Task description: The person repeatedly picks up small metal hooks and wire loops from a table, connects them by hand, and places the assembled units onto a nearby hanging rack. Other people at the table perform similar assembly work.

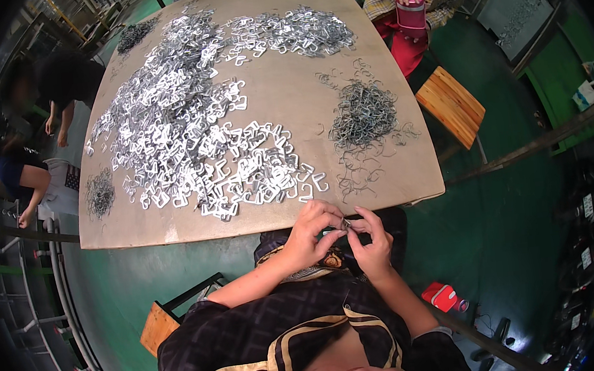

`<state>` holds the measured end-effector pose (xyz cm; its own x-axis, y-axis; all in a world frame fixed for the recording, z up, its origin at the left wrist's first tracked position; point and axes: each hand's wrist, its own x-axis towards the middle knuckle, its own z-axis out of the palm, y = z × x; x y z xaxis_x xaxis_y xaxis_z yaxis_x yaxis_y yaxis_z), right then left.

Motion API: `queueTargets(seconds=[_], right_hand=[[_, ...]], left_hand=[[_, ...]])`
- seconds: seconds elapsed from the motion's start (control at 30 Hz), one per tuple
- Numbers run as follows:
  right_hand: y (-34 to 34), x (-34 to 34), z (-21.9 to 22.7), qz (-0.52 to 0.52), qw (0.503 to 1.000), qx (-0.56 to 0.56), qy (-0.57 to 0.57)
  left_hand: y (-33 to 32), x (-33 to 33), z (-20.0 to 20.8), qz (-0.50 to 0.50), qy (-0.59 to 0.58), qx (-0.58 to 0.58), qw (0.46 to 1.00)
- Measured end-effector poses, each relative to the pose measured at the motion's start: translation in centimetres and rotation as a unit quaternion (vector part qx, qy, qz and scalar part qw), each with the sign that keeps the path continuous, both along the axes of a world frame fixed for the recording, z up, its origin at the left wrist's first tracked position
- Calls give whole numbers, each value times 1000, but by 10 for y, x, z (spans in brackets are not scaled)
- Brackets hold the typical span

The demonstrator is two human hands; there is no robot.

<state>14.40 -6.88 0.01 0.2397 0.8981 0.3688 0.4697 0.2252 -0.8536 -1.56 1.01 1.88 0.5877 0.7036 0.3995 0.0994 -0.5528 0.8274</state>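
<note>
My left hand (310,235) and my right hand (372,245) meet just over the table's near edge, fingertips pinched together. Between them is a small dark metal piece (345,226), mostly covered by the fingers, so its exact shape cannot be made out. Ahead and to the left spreads a big heap of shiny, flat, bent metal hooks (186,124), its near end close to my left hand. Beyond my right hand lies a tangled pile of thin curved wire clips (365,112), with loose ones scattered toward me.
The brown tabletop (282,95) also bears smaller wire-clip piles (100,192) at its left edge and far corners. Wooden stools (451,105) stand right and lower left. A person in a plaid sleeve holds a pink container (411,16). Other people work at left. A red object (439,297) is on the floor.
</note>
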Motion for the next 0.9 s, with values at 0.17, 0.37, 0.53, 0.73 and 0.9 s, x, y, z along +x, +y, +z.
queueTargets(seconds=[0.17, 0.37, 0.53, 0.73, 0.9], right_hand=[[4, -4, 0, 5, 1000, 2, 9], [4, -1, -5, 72, 996, 14, 48], [31, 6, -13, 47, 998, -38, -17], [85, -19, -37, 55, 966, -39, -251], [99, -35, -35, 50, 956, -95, -274]], left_hand=[[-4, -1, -11, 21, -18, -4, 1000], [-11, -5, -25, 16, -53, -36, 998], [-13, -14, -21, -6, -58, -26, 998], [-17, -23, -17, -13, -19, 10, 1000], [-18, -31, -16, 5, -12, -1, 1000]])
